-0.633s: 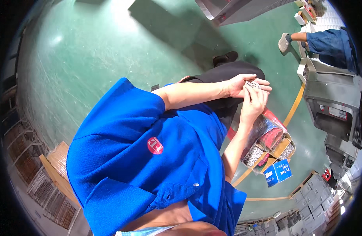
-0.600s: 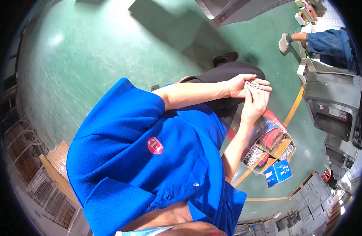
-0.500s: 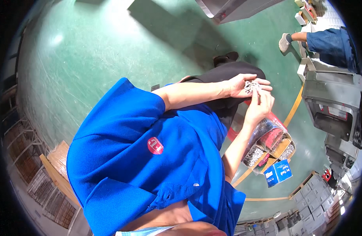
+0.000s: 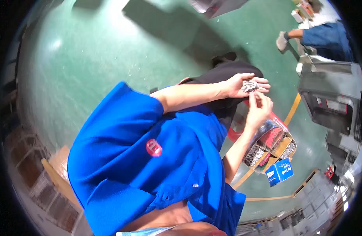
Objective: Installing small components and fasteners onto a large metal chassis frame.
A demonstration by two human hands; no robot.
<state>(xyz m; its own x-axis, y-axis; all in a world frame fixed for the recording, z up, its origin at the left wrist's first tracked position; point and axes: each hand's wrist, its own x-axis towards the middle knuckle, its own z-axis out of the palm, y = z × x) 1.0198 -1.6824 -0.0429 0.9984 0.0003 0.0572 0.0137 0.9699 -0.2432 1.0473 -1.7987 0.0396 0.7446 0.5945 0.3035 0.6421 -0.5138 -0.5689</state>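
A small heap of silvery screws [image 4: 249, 86] lies in the cupped palm of my left hand [image 4: 236, 84], which is turned up with its fingers stretched out. My right hand [image 4: 259, 110] is at the near edge of that heap, thumb and forefinger pinched together. What sits between those fingertips is too small to make out. Below my right forearm stands a divided container [image 4: 261, 168]. Its compartments hold loose metal pieces [image 4: 254, 155], and a red item [image 4: 270, 139] shows in another one.
A blue box [image 4: 279, 172] sits against the container's near side. Grey plastic housings [image 4: 326, 94] line the right, where another person's leg [image 4: 326, 39] shows. Yellow tape [image 4: 293, 110] marks the green floor [image 4: 90, 51]. Wooden boards [image 4: 57, 177] stand at the left.
My right fingertips have drawn back slightly from over the heap toward its near edge, so more of the screws show. The left hand stays nearly in place; the whole view has shifted slightly.
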